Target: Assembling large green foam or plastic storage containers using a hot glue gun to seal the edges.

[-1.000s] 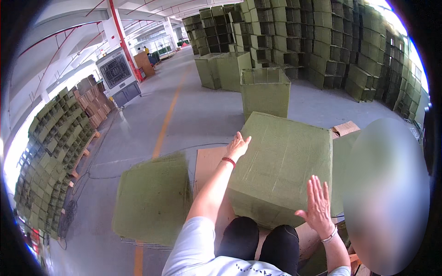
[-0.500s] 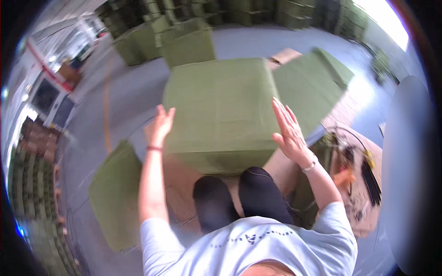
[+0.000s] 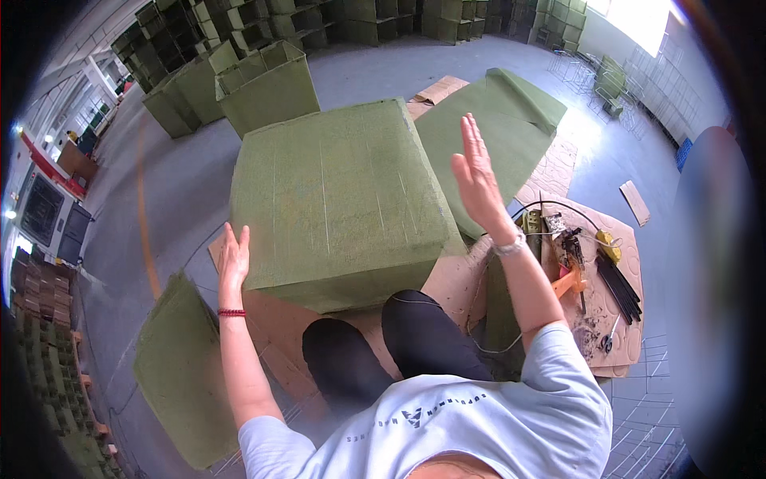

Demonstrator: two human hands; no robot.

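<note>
The large, olive-green, fabric-covered box at centre looks light, fairly stiff, best held by opposite sides. Flat and empty, the left hand is at its left side, the right hand raised at right.

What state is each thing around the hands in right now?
Large green box: upper face closed
Left hand: open, at that box's left side, contact unclear
Right hand: open, raised, empty
Green box behind: open-topped
Green sheet: spread out, one end creased
Black sticks: lying side by side
</note>
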